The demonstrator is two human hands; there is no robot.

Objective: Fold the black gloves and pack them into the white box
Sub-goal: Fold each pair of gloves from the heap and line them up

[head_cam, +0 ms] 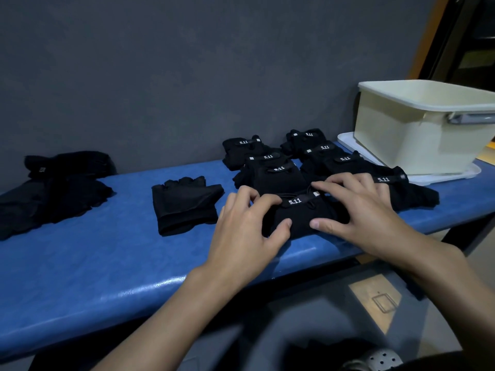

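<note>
A folded black glove [301, 214] with a "5.11" label lies near the front edge of the blue bench [107, 253]. My left hand [243, 228] grips its left side, fingers curled over the top and thumb at the near edge. My right hand [359, 210] grips its right side the same way. Behind it lie several folded black gloves [276, 172] in two rows. A single unfolded fingerless glove [184, 204] lies to the left. The white box [417, 135] stands at the far right on its lid [450, 175].
A heap of unfolded black gloves [53, 188] lies at the bench's left end. A grey wall [187, 76] runs right behind the bench. The floor [375, 298] and a shoe [380, 360] show below the bench's front edge.
</note>
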